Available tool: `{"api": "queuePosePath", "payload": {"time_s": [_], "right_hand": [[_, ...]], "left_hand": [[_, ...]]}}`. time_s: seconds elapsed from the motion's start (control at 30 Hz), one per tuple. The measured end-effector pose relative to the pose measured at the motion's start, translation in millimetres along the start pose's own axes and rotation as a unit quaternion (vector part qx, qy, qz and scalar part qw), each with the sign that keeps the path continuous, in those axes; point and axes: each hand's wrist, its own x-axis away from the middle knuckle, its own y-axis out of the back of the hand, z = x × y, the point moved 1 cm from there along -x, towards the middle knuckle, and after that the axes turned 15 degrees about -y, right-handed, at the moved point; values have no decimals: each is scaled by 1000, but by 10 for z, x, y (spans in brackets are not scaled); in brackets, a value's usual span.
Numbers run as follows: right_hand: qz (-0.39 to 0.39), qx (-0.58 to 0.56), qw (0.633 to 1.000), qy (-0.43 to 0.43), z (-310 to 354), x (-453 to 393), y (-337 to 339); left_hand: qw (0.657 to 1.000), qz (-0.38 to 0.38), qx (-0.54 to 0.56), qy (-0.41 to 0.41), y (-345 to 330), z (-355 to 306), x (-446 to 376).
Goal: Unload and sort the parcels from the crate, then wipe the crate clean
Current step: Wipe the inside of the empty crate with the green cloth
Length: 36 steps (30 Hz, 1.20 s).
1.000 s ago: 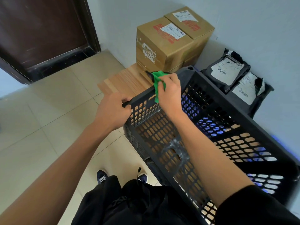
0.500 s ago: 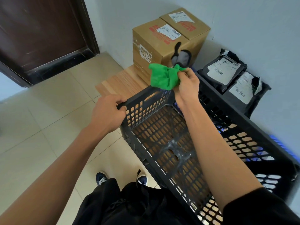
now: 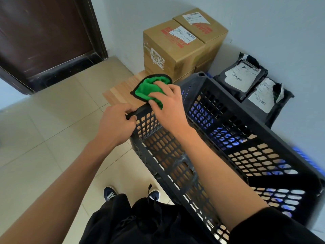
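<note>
We are looking down past our black trousers (image 3: 140, 224) and dark blue trainers (image 3: 110, 192) on the beige tiled floor (image 3: 44, 138). The black perforated plastic crate (image 3: 237, 155) is standing on the light wooden table (image 3: 119, 92), its long axis running from near right to far left, open top upward, with blue showing through the holes of its far wall.

Our left hand (image 3: 116, 125) is gripping the crate's far-left rim, fingers (image 3: 131, 110) curled over the edge, just as it was half a second ago. Our right hand (image 3: 167, 104) is pressing the bright green cloth with black edging (image 3: 149, 88) onto that same rim just beside the left hand, thumb and fingers spread and bent around the bunched fabric. Half a second ago this hand was holding the cloth raised over the far corner of the crate; now it is lying lower and farther left, spreading out over the rim toward the table.

Beyond the crate, two brown cardboard boxes (image 3: 177, 48) are standing side by side against the pale wall (image 3: 263, 23), each bearing red printing and a white barcode label, the text too small to read. To their right, two black plastic mailer bags (image 3: 253, 85) with white barcode labels are leaning at the wall. A dark brown door (image 3: 44, 32) is closing the far left.
</note>
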Motion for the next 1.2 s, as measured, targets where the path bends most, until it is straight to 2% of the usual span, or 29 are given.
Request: {"api": "queuePosePath", "payload": {"time_s": [0.13,0.33,0.5,0.63,0.83,1.1,1.2], "right_hand": [[-8,-31,998,57,-108,77,-43],[-22,9,995,100,-259,-40,9],[-66,51,996,35,-537,-288,99],[-110,96,988,-49,-843,-594,337],[-93,148,979,-109,-996,-772,505],[-106,-27,973,-203,-785,-476,423],[-76,-109,959,-251,-735,-265,346]], "left_hand": [[1000,1,9,-6,5,-3,20],[1000,3,29,5,5,-7,32],[999,11,37,6,20,-11,50],[999,17,36,1,35,-31,54],[999,24,23,2,32,-69,66],[999,45,-2,-1,52,-96,41],[997,72,-20,-16,51,-106,10]]}}
